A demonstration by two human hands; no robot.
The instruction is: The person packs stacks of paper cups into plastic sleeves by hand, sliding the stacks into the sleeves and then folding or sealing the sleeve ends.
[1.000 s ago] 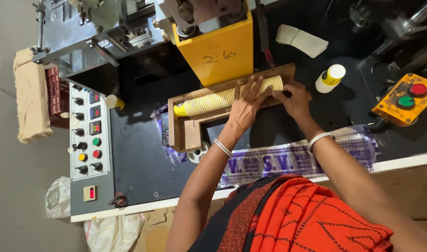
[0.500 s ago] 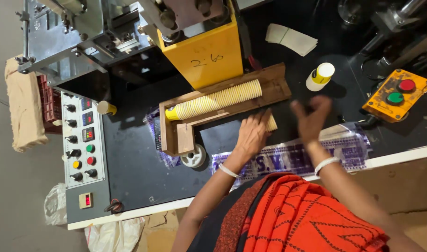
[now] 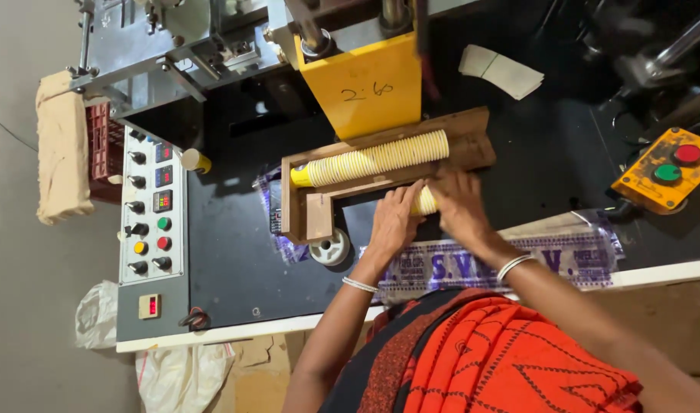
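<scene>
Both hands now down on the black table, just below the wooden tray (image 3: 472, 130), where half a second ago both hung in the air. Left hand (image 3: 394, 220) and right hand (image 3: 461, 206) closed together around a short stack of cups (image 3: 426, 200), probably only a few, mostly hidden by fingers. Long row of cups (image 3: 373, 162) lying untouched in the tray. Printed plastic sleeve (image 3: 564, 252) flat beside the wrists.
</scene>
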